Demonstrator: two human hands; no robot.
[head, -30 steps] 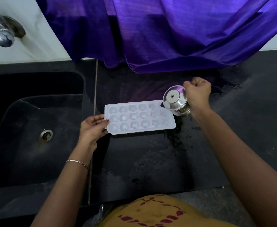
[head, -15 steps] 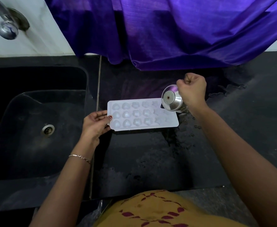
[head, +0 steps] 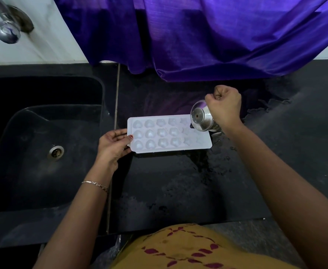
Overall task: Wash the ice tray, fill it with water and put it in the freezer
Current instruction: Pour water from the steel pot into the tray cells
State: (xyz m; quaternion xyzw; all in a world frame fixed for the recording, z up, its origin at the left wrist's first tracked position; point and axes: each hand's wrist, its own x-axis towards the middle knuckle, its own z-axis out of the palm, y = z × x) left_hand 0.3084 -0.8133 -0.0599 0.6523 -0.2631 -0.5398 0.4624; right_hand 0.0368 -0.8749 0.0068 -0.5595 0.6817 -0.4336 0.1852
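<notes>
1. The white ice tray point(head: 169, 134) lies flat on the black counter point(head: 178, 181), just right of the sink point(head: 33, 152), with its long side running left to right. It rests in the same place as half a second ago.
2. Our left hand point(head: 113, 145) grips the left short edge of the tray, the thumb on the rim, as before.
3. Our right hand point(head: 224, 107) is clenched around a steel cup point(head: 201, 119) and holds it tipped over the right end of the tray, its base turned towards us. Compared with one second ago, the cup has moved a little further in over the tray.
4. We cannot tell if water is running out of the cup.
5. The counter around the right end of the tray is wet.
6. A purple cloth point(head: 198, 35) hangs behind the counter, and a tap point(head: 7, 30) sticks out above the sink.
</notes>
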